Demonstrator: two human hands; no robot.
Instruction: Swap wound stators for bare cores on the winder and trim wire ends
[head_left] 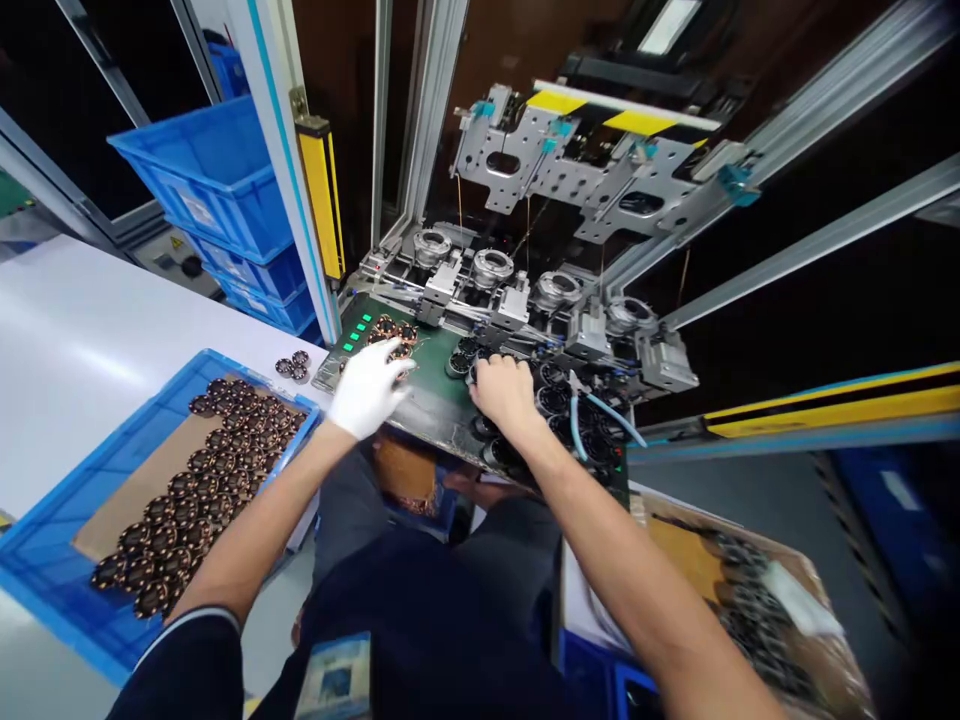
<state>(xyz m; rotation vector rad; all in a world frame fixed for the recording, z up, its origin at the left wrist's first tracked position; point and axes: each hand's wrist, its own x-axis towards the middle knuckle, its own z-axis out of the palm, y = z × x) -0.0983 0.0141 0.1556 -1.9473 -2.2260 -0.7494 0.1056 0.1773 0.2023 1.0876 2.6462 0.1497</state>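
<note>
My left hand (369,388), in a white glove, is over the left end of the green work surface (433,372). Its thumb and fingers are apart, beside a small group of copper-wound motor stators (386,326); whether the fingertips touch one cannot be made out. Bare, my right hand (506,395) has its fingers curled down onto a cluster of black round parts (460,362). One of these is at the fingertips, partly hidden by them. More black round parts (553,400) lie right of that hand, with blue-handled pliers (576,425) on top.
Ahead stands a machine with several metal ring fixtures (493,266) beneath a metal plate (517,150). A blue tray (60,500) of stators is at left, near three loose stators (292,366). Blue bins (202,170) are stacked behind. At lower right is a box of grey parts (757,610).
</note>
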